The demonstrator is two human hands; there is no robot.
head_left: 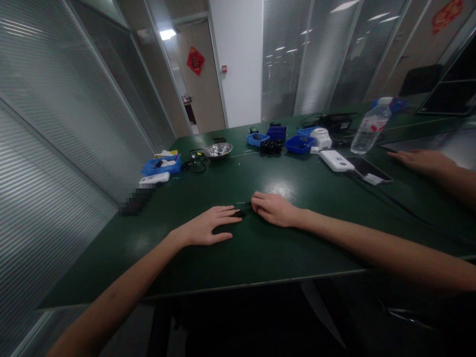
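Observation:
My left hand (213, 225) lies on the green table with its fingers stretched out and the thumb apart. At its fingertips is a small black part (238, 213), partly covered by the fingers; whether they press on it I cannot tell. Just to the right, my right hand (273, 208) is closed, its fingers curled round the dark handle of what looks like a small screwdriver (241, 203). The thin metal shaft points left, just beyond the black part. Most of the handle is hidden in the fingers.
Along the back stand a metal bowl (218, 150), blue trays (299, 144) and black parts (271, 147). A blue basket (161, 165) sits at left. A water bottle (372, 126), white power bank (336, 161) and phone (369, 169) are at right, near another person's hand (424, 161).

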